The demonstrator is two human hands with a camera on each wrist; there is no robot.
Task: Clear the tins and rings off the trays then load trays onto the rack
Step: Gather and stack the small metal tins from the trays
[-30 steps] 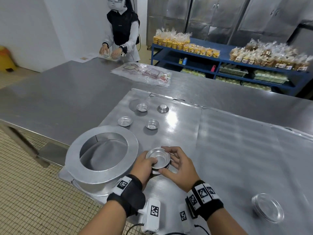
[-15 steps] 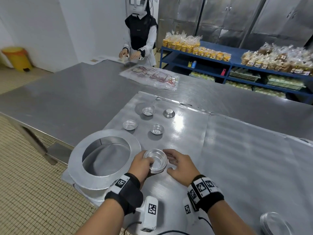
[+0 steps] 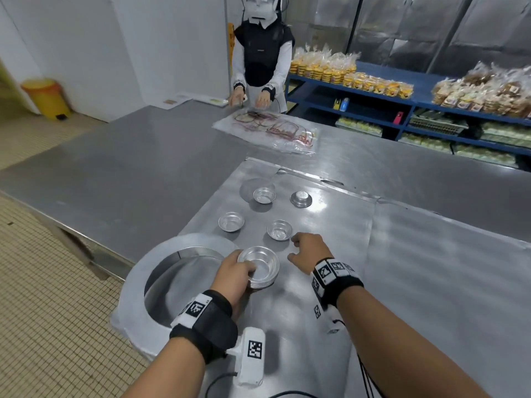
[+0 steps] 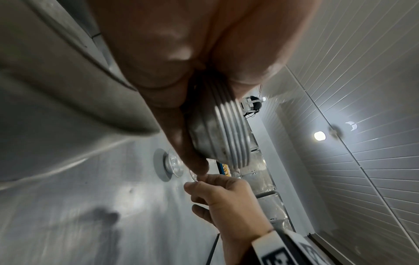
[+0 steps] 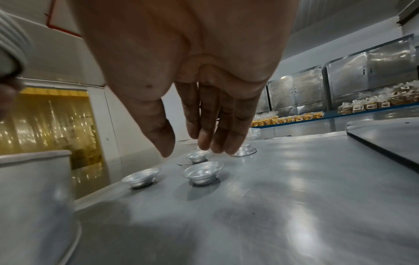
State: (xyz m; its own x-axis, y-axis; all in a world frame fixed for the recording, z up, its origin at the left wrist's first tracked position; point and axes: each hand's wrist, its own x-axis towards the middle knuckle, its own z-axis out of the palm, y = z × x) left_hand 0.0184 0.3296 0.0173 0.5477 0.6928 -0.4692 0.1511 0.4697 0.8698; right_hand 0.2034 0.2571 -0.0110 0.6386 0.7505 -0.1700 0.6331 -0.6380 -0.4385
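Note:
My left hand (image 3: 234, 271) grips a nested stack of small metal tins (image 3: 261, 268) above the near tray (image 3: 316, 305); the left wrist view shows fingers and thumb curled round the tin stack (image 4: 223, 136). My right hand (image 3: 309, 249) hovers just right of the stack, fingers relaxed and empty, close to a loose tin (image 3: 279, 229). Its fingers (image 5: 206, 125) point down over the loose tin (image 5: 201, 172). More tins sit farther out: one at left (image 3: 230, 221), one behind (image 3: 263, 195), and an upturned one (image 3: 300, 199). A large metal ring (image 3: 172, 280) stands at the tray's left corner.
A second tray (image 3: 448, 282) lies to the right on the steel table (image 3: 115, 173). A plastic bag of rubber bands (image 3: 270, 129) lies farther back, where another person (image 3: 260, 58) stands. Blue shelves (image 3: 402, 104) with packed goods line the back.
My right hand has let go of the tin stack and moved forward toward the loose tins. The left hand keeps the stack. The head view has tilted up.

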